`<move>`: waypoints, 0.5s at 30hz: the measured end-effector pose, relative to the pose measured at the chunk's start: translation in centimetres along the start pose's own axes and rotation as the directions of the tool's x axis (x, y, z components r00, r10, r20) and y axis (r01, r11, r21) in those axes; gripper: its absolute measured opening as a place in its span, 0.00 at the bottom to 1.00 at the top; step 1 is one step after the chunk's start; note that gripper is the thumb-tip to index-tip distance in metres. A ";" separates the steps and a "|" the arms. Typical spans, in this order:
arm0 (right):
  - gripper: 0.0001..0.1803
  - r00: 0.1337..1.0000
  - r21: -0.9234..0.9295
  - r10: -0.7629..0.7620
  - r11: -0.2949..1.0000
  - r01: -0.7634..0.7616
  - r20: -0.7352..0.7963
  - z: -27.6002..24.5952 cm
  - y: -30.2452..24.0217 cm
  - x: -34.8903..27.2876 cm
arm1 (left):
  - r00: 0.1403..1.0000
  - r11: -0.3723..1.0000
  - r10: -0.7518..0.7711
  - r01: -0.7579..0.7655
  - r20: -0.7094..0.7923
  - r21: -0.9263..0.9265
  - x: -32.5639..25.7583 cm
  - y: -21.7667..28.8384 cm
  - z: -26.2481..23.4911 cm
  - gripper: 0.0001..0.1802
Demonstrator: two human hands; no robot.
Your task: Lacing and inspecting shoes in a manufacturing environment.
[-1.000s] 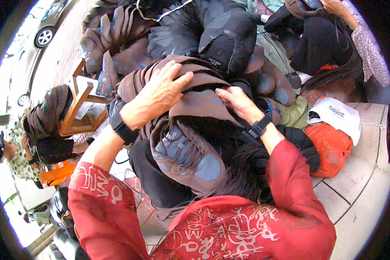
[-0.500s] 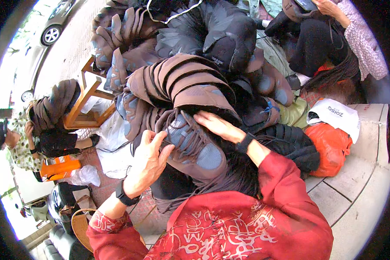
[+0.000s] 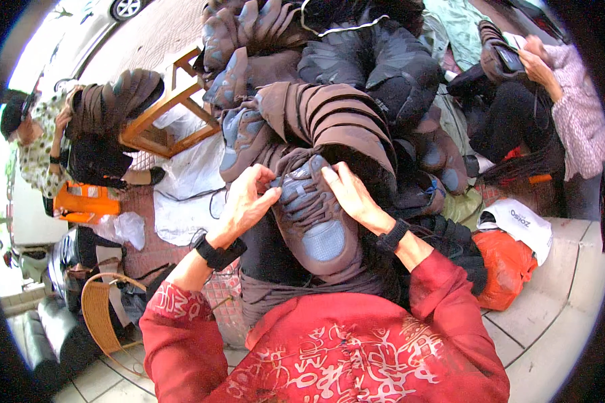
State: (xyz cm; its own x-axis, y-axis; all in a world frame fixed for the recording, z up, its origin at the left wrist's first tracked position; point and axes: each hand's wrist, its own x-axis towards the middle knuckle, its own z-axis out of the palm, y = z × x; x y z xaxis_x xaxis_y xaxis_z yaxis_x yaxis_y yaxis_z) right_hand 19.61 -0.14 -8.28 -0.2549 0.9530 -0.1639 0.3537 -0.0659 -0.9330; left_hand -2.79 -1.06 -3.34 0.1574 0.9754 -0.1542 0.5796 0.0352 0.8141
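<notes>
Stacked uppers (image 3: 333, 107) are filling the background. Right hand (image 3: 355, 198) is holding a blue-toed shoe (image 3: 324, 242); left hand (image 3: 243, 205) is curling narrowly, hold unclear — laces (image 3: 304, 213) already crossing, ends unverified.

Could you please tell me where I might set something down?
Pale floor tiles look free under the orange plastic bag, beside the right red fabric sleeve. So does the lower part of the white sheet, below the brown wooden stool. The middle is crowded: a curved brown shoe stack stands behind the blue-brown laced shoe.
</notes>
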 end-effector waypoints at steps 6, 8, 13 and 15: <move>0.22 0.982 -0.195 -0.166 0.970 0.146 -0.092 1.0 1.2 -0.5 | 0.982 0.955 -0.158 0.178 0.099 -0.237 -0.5 -1.1 0.0 0.22; 0.23 0.987 -0.172 -0.136 0.978 0.120 -0.084 0.7 1.3 -0.4 | 0.977 0.933 -0.160 0.195 0.138 -0.301 -0.4 -0.5 -0.2 0.24; 0.20 0.938 -0.262 -0.299 0.933 0.248 -0.174 0.5 0.9 -0.5 | 0.992 0.975 -0.088 0.104 0.086 -0.197 -1.3 0.1 0.1 0.29; 0.17 0.905 -0.244 -0.371 0.916 0.320 -0.208 0.6 0.9 -0.4 | 0.996 0.990 -0.034 0.045 0.083 -0.135 -1.4 0.1 0.2 0.29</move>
State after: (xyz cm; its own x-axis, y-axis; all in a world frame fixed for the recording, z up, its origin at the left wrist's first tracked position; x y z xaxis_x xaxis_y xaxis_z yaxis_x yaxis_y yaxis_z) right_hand 19.50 -0.73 -9.28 -0.1743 0.9484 0.2648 0.4616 0.3163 -0.8288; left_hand -2.72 -2.43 -3.16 0.2033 0.9524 -0.2271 0.4728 0.1076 0.8746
